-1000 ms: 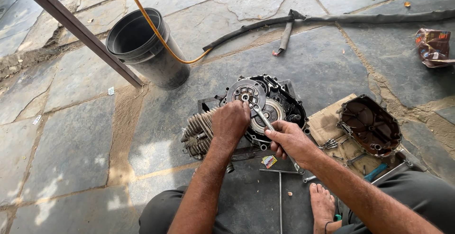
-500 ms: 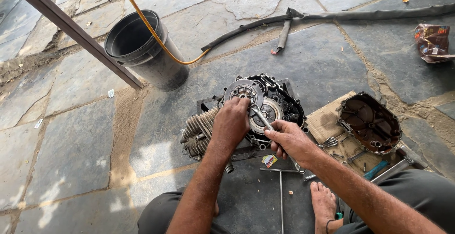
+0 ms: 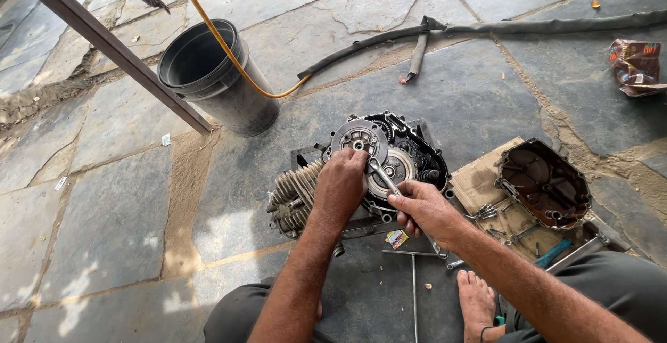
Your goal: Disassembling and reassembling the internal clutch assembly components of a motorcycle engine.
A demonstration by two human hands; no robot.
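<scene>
Bucket (image 3: 208,79), black and round, stands toward the far left of the stone floor (image 3: 104,197), with an orange hose (image 3: 229,51) draped over its rim. Mid-floor sits the greasy engine (image 3: 375,166): left hand (image 3: 340,186) is pressed flat on its clutch side, right hand (image 3: 427,209) is closed round a metal wrench (image 3: 384,176) set on the hub. Engine cover (image 3: 545,183) lies on cardboard (image 3: 486,183) near the right edge.

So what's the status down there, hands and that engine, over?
Left hand pressed on the engine beside its round clutch plate. Right hand gripping a metal wrench set on the engine. Nothing blocking either hand.
</scene>
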